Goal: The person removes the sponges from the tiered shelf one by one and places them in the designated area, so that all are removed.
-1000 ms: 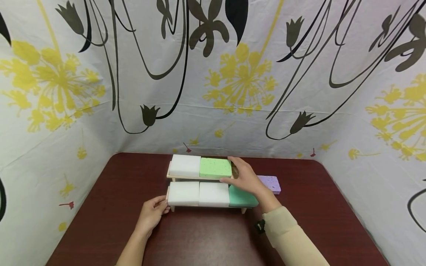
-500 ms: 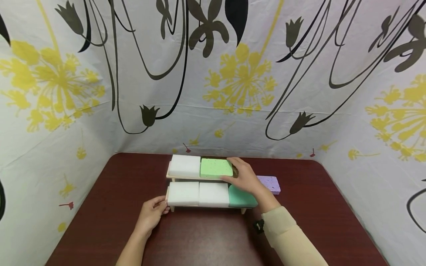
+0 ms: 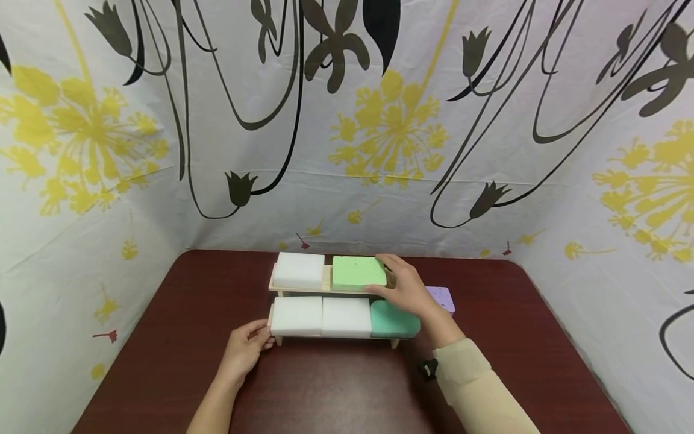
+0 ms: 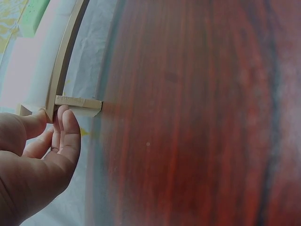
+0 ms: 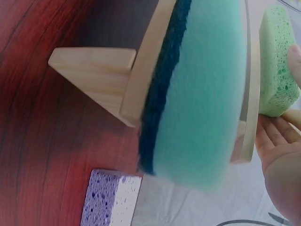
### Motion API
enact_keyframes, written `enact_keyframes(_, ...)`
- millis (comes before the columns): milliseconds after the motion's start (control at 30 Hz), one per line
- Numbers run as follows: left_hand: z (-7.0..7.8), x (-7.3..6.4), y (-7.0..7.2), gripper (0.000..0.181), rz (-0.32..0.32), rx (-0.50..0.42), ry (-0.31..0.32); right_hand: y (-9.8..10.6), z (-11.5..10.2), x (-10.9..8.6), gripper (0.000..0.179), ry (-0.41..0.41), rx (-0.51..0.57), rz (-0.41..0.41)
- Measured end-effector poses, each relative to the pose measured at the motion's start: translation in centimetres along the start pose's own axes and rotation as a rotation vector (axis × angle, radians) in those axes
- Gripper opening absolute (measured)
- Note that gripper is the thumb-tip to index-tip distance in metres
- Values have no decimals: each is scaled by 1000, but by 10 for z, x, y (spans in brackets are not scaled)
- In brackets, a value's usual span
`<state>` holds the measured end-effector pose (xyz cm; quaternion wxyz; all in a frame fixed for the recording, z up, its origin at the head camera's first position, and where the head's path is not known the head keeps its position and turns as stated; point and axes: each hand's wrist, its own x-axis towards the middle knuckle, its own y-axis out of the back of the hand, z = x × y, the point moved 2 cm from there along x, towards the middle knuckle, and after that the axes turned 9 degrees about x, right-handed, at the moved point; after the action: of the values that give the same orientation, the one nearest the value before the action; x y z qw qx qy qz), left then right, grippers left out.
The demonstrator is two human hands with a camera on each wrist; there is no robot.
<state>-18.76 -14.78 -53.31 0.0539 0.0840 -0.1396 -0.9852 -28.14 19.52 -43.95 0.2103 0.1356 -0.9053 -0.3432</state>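
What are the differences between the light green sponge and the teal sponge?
The light green sponge has visible pores and squarer corners; the teal sponge looks smoother, with rounded corners and a dark layer. The light green sponge sits on the back shelf, the teal sponge on the front shelf. The right hand holds the light green sponge; no hand grips the teal sponge. Both shelves are wooden.

My right hand (image 5: pixel 284 172) holds the green sponge (image 5: pixel 275 70); the thumb (image 5: pixel 296 62), cut off by the view's edge, appears to press its side. The teal sponge (image 5: pixel 202 94), dark layer (image 5: pixel 161 89) against the wooden rack (image 5: pixel 141 89), sits beside it. The purple sponge (image 5: pixel 110 200) lies on the table (image 5: pixel 28 132).
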Motion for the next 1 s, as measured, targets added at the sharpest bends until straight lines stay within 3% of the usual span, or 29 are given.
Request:
enact_keyframes(600, -1, 1, 0, 32, -3, 15, 5, 24, 19, -13, 73, -1, 9, 27)
enact_keyframes(1000, -1, 0, 0, 32, -8, 21, 5, 41, 31, -21, 75, -69, 5, 28)
